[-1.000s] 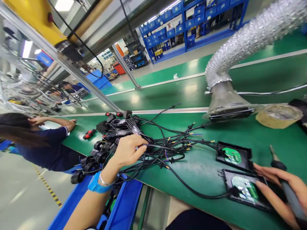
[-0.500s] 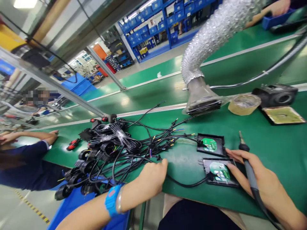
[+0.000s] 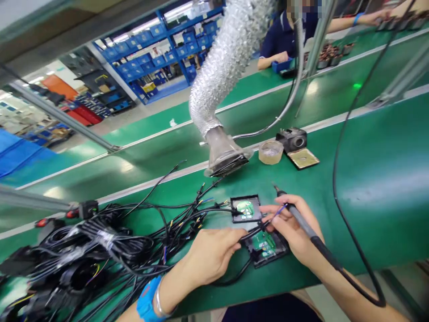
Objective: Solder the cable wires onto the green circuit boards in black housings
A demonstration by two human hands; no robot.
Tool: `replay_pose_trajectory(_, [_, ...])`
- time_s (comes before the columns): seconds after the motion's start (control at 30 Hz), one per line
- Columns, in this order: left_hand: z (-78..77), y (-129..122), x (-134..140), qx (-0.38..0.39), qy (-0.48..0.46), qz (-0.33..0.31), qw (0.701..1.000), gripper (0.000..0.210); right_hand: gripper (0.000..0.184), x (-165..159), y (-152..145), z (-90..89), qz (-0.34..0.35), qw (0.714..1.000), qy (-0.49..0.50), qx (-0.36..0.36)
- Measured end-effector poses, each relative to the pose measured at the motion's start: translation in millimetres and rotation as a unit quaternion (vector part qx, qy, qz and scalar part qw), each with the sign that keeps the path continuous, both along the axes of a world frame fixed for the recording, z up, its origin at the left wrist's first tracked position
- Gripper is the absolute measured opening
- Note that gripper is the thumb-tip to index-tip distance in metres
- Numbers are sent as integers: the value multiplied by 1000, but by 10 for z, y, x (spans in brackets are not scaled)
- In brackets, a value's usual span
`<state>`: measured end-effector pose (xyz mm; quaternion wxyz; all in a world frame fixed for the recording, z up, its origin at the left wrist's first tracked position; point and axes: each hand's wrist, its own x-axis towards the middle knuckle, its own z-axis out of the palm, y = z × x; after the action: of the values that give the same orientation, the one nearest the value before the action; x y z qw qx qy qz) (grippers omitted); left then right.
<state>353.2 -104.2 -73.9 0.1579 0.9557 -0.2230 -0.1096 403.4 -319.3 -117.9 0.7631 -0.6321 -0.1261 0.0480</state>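
A: By what was the black, round-sheathed cable (image 3: pixel 252 234) held, right of centre in the frame?

B: It was gripped by the left hand (image 3: pixel 214 255), seen at lower centre, the thumb and bent fingers being closed on the sheath. A bright blue wristband (image 3: pixel 149 299) was worn on that arm.

A: And how was the right hand (image 3: pixel 295 228) engaged?

B: A grey-handled soldering iron (image 3: pixel 303 220) was held in its curled fingers, the metal tip being directed toward the upper left. A thin blue wire (image 3: pixel 279 211) at the cable's end was seen at the thumb and forefinger; whether it was pinched or merely touched could not be told.

A: What was placed beneath?

B: A square black plastic housing (image 3: pixel 280 248), in which a green circuit board (image 3: pixel 266 243) was seated, was partly covered by both hands. A second black housing (image 3: pixel 256 204) was set just above it in the frame.

A: And elsewhere?

B: A tangle of black cables (image 3: pixel 114 241) was spread over the green worktable (image 3: pixel 389 201) at lower left. At upper centre, a silver corrugated duct (image 3: pixel 221 67) was shown, ended by a translucent funnel (image 3: pixel 223 150). A yellowish tape roll (image 3: pixel 271 153) was placed right of the funnel.
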Motion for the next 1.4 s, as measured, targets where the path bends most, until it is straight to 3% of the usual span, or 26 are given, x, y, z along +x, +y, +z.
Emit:
replay_pose_trajectory(0.13, [51,129,99,59,13,31,998,34,27,44,48,111,-21,999,-2,48])
replay_pose_trajectory(0.2, [125,94,145,-9,35,70,997,37,26,55,76,121,-10,999,-5,45])
replay_pose_trajectory(0.27, [162,-28,203,-153,73,106,980,49,26,60,120,117,11,999,2,40])
replay_pose_trajectory(0.37, [107,-275,306,-370,159,166,900,37,25,76,187,96,23,999,0,21])
replay_pose_trajectory(0.47, [-1,-423,401,-477,223,234,818,24,30,110,218,64,-35,998,-30,-40])
replay_pose_trajectory(0.6, [-40,-368,519,-535,327,258,735,37,33,159,214,54,-76,992,-60,-80])
replay_pose_trajectory(0.7, [-8,-240,608,-543,470,228,657,39,32,200,194,103,-42,991,-111,-61])
replay_pose_trajectory(0.77, [11,-157,657,-531,527,187,637,39,33,235,172,147,-9,990,-131,-46])
replay_pose_trajectory(0.83, [23,-89,696,-514,549,145,643,39,34,271,153,179,26,990,-137,-38])
replay_pose_trajectory(0.9, [33,-38,734,-486,544,124,673,36,34,298,147,185,51,985,-156,-45])
replay_pose_trajectory(1.03, [75,-15,806,-409,428,148,792,25,32,323,185,153,-5,972,-197,-130])
replay_pose_trajectory(1.1, [99,-55,818,-371,305,164,862,21,30,332,216,149,-37,980,-144,-135])
replay_pose_trajectory(1.17, [112,-117,806,-335,185,164,909,17,32,340,242,161,-50,990,-72,-112])
replay_pose_trajectory(1.23, [109,-172,786,-320,109,163,927,17,34,336,263,174,-63,992,-27,-102])
replay_pose_trajectory(1.3, [93,-198,787,-330,67,177,925,19,35,307,285,167,-81,991,-23,-101])
replay_pose_trajectory(1.4, [46,-173,867,-312,57,202,926,22,32,218,316,101,-107,979,-97,-144])
